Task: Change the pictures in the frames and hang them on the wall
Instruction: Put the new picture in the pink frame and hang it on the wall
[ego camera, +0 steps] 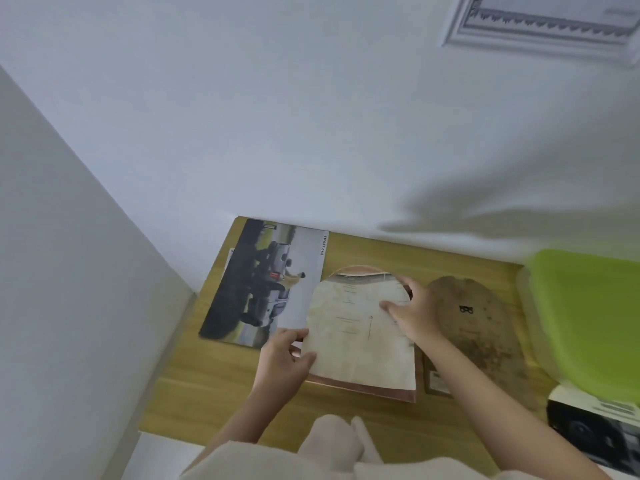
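An arch-shaped cream picture sheet [356, 344] lies over an arch-shaped copper-coloured frame [381, 393] on the wooden table [214, 393]. My left hand [285, 358] pinches the sheet's lower left edge. My right hand [412, 315] presses flat on the sheet's upper right part, fingers spread. To the right lies a brown arch-shaped backing board [474, 327] with a small black hanger. A car picture [266, 285] marked "SMART CAR" lies at the left, partly under the sheet. A white ornate frame [547, 26] hangs on the wall at top right.
A green-lidded plastic box [588, 317] stands at the table's right side. Below it lies another printed car picture [595, 431]. The white wall [277, 116] runs along the table's far edge, and a white panel [52, 271] closes the left side.
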